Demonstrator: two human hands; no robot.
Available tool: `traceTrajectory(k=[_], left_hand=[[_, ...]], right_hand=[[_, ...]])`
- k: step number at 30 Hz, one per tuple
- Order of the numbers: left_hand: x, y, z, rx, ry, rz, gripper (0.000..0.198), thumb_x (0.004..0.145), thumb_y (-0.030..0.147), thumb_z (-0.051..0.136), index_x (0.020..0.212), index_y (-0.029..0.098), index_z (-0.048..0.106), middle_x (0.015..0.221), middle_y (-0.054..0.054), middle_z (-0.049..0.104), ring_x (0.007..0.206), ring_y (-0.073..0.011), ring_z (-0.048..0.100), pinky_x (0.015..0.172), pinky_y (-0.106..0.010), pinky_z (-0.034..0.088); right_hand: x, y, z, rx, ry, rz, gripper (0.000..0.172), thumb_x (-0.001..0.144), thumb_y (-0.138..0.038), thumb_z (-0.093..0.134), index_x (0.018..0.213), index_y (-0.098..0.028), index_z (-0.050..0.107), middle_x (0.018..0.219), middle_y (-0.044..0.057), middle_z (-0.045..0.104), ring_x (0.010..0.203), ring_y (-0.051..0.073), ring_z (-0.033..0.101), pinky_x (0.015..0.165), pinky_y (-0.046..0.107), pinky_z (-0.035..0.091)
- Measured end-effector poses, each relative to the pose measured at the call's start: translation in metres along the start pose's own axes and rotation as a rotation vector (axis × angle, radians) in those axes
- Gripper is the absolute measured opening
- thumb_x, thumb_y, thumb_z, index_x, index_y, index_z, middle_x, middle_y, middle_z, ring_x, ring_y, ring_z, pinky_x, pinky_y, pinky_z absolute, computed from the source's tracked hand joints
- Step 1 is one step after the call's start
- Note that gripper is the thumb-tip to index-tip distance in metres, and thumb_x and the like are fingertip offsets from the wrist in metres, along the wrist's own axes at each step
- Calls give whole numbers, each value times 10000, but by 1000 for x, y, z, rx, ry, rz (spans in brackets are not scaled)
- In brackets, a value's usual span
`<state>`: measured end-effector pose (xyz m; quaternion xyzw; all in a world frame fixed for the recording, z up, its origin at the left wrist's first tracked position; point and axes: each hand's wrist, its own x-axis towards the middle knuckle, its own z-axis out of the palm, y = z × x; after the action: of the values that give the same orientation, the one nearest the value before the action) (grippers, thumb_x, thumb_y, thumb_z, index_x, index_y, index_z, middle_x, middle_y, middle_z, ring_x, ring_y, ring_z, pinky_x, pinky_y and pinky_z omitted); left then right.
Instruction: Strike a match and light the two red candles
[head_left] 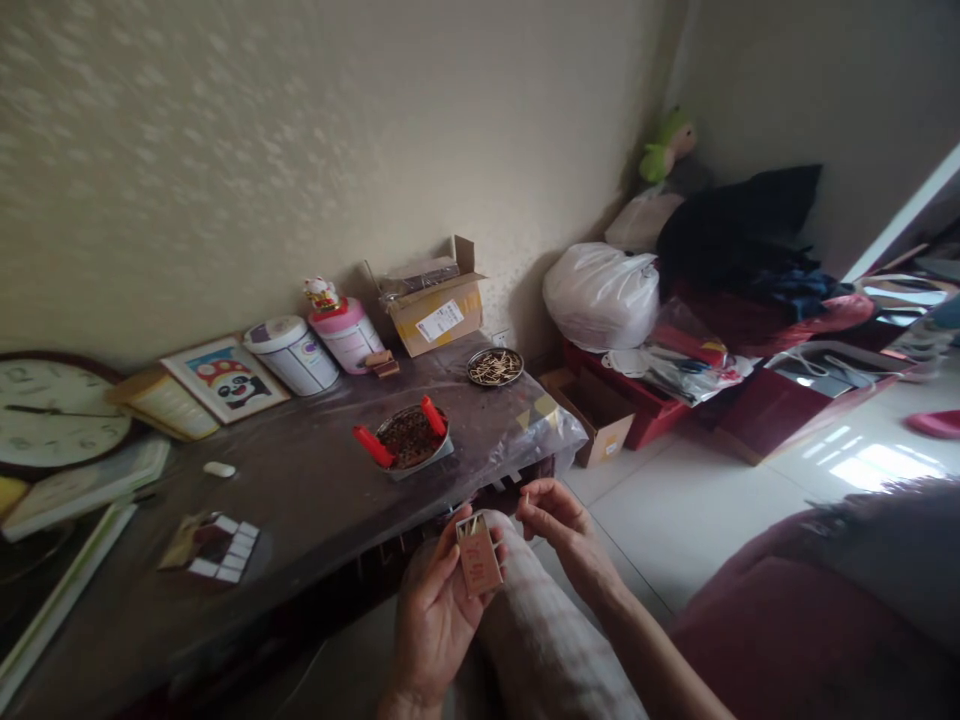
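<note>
My left hand (435, 605) is closed round a small reddish matchbox (478, 556), its drawer pushed open with pale sticks showing at the top. Just to its right my right hand (559, 525) pinches one thin matchstick (526, 495) between thumb and fingertips, held upright. Both hands hover over my knee in checked trousers (536, 620), in front of the low table's edge. On the table (300, 480) ahead sits a round metal dish (411, 438) with two red candles at its rim.
A second round dish of pale sticks (495, 366) sits at the table's far right. Along the wall stand a cardboard box (437, 305), two tubs, a framed panda picture (225, 378) and a clock (52, 410). Bags, boxes and clothes crowd the floor at right.
</note>
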<state>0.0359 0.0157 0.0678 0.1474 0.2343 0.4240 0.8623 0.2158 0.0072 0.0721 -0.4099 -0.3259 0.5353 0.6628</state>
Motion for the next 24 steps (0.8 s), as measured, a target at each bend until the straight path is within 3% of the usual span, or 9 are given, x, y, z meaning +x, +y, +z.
traceTrajectory(k=[5,10,14,18,24], left_hand=[[9,-2,0,-9,-4,-9,352,892,214,516,1215,251,652,1125,-92,751,1082,-238,668,948,-380,486],[14,-2,2,29,17,-3,355,878,219,547,1219,237,645,1137,-110,743,1007,-247,697,923,-389,492],[15,-3,4,73,26,18,394,880,240,554,1270,213,604,1133,-132,739,1025,-262,688,933,-402,480],[15,-4,6,104,37,53,382,877,227,564,1256,207,608,1119,-125,742,1024,-261,684,937,-408,467],[16,-3,0,119,29,46,349,881,244,570,1223,208,629,1097,-119,746,1008,-252,680,920,-394,459]], right_hand=[[0,-4,-2,-43,30,8,281,739,-406,778,807,-174,633,765,-5,651,608,97,562,623,240,468],[-2,-2,-3,-104,24,-90,226,807,-395,716,853,-193,623,883,18,669,755,146,651,749,287,521],[-3,0,-2,-432,-29,-321,110,915,-307,570,904,-208,616,876,30,647,780,158,654,728,284,519],[-2,0,-3,-790,-121,-520,144,935,-175,492,975,-213,626,900,52,666,845,170,640,759,291,509],[-1,-5,-6,-1010,-250,-540,284,930,-114,441,1107,-231,629,950,60,658,835,152,638,738,265,517]])
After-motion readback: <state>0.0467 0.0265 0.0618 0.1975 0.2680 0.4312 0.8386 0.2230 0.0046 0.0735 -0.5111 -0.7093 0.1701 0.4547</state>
